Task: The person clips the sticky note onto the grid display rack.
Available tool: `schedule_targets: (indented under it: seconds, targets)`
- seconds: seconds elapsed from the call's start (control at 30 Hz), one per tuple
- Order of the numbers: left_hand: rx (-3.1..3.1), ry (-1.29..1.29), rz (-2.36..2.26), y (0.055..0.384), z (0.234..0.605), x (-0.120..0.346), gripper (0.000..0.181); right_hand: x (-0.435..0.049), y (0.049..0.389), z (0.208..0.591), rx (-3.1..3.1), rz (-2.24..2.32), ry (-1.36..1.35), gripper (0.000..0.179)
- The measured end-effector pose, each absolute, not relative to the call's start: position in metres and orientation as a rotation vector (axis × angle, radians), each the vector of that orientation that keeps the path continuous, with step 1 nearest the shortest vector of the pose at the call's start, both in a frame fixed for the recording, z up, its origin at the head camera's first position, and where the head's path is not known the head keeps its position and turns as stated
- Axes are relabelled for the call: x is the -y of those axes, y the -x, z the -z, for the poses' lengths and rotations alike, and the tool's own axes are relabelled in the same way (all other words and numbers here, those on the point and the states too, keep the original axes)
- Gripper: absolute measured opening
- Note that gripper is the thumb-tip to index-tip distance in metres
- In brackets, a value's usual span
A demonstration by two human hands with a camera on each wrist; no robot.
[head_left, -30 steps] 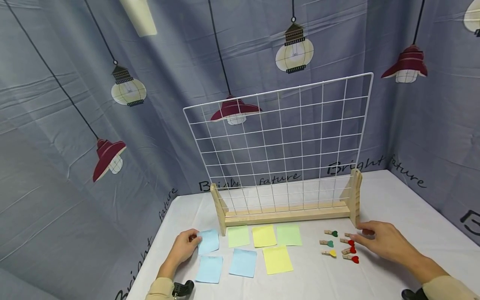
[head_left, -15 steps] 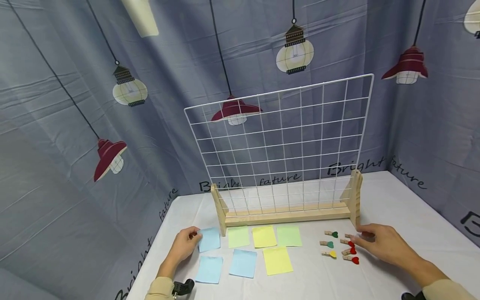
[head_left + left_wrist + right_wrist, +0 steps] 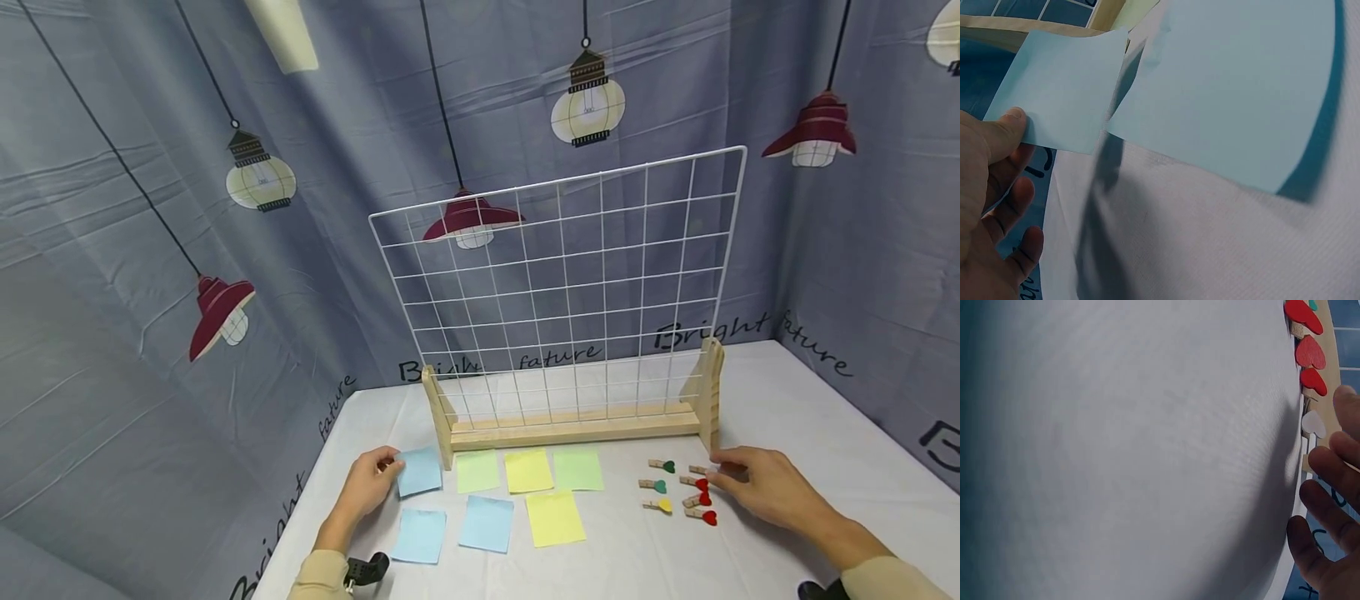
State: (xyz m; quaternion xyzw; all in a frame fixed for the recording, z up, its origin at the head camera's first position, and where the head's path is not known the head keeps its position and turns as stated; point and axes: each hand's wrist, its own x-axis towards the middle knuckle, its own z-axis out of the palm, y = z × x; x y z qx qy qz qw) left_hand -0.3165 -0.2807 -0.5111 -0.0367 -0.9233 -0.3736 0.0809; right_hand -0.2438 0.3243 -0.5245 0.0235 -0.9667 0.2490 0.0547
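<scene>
My left hand [image 3: 369,482] pinches the edge of a blue sticky note [image 3: 1066,87], thumb on top. The note is raised and tilted, its shadow below. Near it another blue sticky note [image 3: 419,536] lies on the white table. On the right, my right hand [image 3: 768,487] is beside several small wooden clothespins with hearts. Its thumb and fingers are spread around a clothespin with a white heart [image 3: 1313,424], without a visible pinch. Red-heart clothespins [image 3: 1310,352] lie beside that one. In the head view the hand hides the white heart.
A white wire grid [image 3: 570,275] stands upright in a wooden base [image 3: 577,427] behind the notes. Green [image 3: 578,470] and yellow sticky notes [image 3: 555,520] and a third blue note [image 3: 486,524] lie in front. Green-heart [image 3: 653,486] and yellow-heart clothespins [image 3: 658,506] lie left of the red ones.
The left hand has raised the blue sticky note slightly and shifted it a little toward the grid. The right hand stays almost still beside the clothespins.
</scene>
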Motion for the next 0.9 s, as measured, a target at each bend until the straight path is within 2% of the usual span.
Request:
schedule_targets:
  seconds: [0.23,0.9]
  targets:
    - [2.748,0.12,1.095,0.317,0.507,0.28,0.006,-0.325,0.245,0.527,2.889,-0.791,-0.048,0.042]
    - [2.723,0.168,1.086,0.319,0.497,0.27,0.006,-0.324,0.246,0.534,2.866,-0.812,-0.012,0.033]
